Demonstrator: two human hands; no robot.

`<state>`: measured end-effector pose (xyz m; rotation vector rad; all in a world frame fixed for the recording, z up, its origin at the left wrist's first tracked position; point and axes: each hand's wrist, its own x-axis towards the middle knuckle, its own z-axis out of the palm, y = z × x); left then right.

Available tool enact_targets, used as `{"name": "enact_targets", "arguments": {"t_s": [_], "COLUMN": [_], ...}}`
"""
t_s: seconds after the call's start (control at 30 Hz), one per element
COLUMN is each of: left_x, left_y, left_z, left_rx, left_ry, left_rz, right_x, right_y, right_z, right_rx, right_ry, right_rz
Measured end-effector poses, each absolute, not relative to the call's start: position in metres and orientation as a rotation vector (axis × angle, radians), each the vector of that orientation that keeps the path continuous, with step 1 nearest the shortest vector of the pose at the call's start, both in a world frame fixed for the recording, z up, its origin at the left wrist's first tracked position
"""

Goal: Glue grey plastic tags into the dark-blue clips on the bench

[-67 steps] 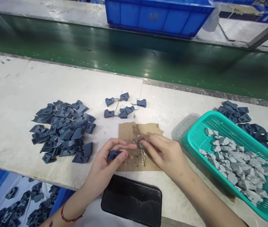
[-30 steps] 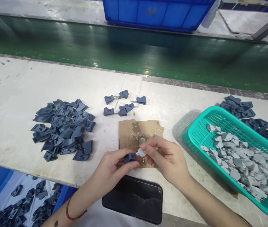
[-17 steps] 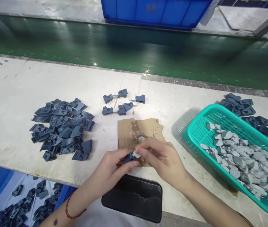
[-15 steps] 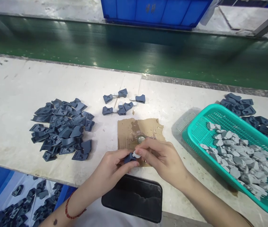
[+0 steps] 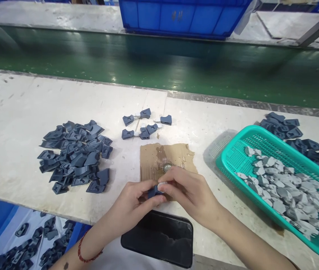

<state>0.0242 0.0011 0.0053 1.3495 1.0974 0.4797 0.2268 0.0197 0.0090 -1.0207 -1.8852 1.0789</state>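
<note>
Between finger and thumb, my left hand grips a dark blue plastic piece. A small light grey piece is pinched in my right hand and pressed against the blue one; my fingertips hide where they meet. Both hands are over the near edge of a cardboard scrap, which has a wet stain and a small round shiny object on it. Beyond the cardboard lie several blue pieces with grey ends.
A heap of blue pieces lies at left, a smaller pile at far right. The green basket holds grey pieces. A black phone lies below my hands. Behind run a green belt and a blue crate.
The grey piece now sits closer against the blue piece, with my right fingers covering more of it. The whole view has shifted slightly; the other things stay in place.
</note>
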Motion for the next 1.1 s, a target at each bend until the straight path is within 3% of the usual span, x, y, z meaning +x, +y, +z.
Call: {"name": "enact_targets", "arguments": {"t_s": [0.13, 0.4, 0.9, 1.1], "left_x": [0.025, 0.047, 0.054, 0.027], "left_y": [0.001, -0.009, -0.003, 0.040], "left_z": [0.011, 0.029, 0.030, 0.033], "left_rx": [1.255, 0.950, 0.939, 1.473], "left_ry": [1.109, 0.985, 0.965, 1.406], "left_rz": [0.587, 0.693, 0.702, 0.800], "right_x": [0.228, 0.220, 0.226, 0.266], "right_y": [0.018, 0.009, 0.015, 0.027], "right_z": [0.013, 0.008, 0.013, 0.036], "right_rx": [-0.861, -0.935, -0.954, -1.293], "right_ry": [-2.112, -2.156, -2.179, -2.084], "right_rz": [0.768, 0.383, 0.367, 0.208]}}
